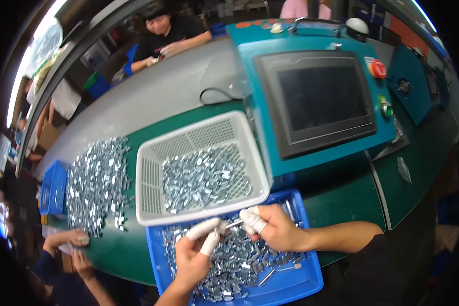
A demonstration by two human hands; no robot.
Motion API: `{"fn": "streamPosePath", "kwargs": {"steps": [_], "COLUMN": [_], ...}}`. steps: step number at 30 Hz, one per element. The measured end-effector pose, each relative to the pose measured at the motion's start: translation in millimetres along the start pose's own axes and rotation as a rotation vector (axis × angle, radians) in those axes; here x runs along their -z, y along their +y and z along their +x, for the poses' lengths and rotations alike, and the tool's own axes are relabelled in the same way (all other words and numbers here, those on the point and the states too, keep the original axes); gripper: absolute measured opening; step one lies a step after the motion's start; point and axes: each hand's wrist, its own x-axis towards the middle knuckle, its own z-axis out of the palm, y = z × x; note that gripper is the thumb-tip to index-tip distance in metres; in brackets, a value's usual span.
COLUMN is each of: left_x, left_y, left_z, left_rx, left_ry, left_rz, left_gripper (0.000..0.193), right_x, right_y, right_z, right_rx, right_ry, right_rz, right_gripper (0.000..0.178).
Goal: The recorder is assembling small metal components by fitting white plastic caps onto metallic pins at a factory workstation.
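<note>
Two hands (193, 261) (276, 229) pinch a metal piece (233, 223); white basket (204, 212) and blue bin (291, 289) hold more.

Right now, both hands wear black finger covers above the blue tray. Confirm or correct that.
Wrong on colour: the head view shows white finger covers on the left hand and right hand, above the blue tray.

The green surface (122, 255) carries a heap of small metal pieces (99, 178) lying loose at the left, with a small blue box (53, 191) beside it. A white basket (145, 204) stands in the middle, a blue tray (290, 290) at the near edge, and a teal machine (262, 117) to the right.
</note>
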Motion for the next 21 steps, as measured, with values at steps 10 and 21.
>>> {"fn": "streamPosePath", "kwargs": {"steps": [10,21], "left_x": [-4.9,-1.7], "left_y": [-5.6,-5.6], "left_z": [7.9,11.0], "left_rx": [0.014,-0.631], "left_ry": [-0.062,-0.07], "left_rz": [-0.094,0.711], "left_gripper": [0.021,0.023], "right_x": [3.6,5.5], "right_y": [-4.2,-3.4], "right_z": [4.9,2.1], "right_rx": [0.009,-0.138], "right_ry": [-0.003,-0.105], "right_rz": [-0.136,-0.162], "right_gripper": [0.036,0.042]}}
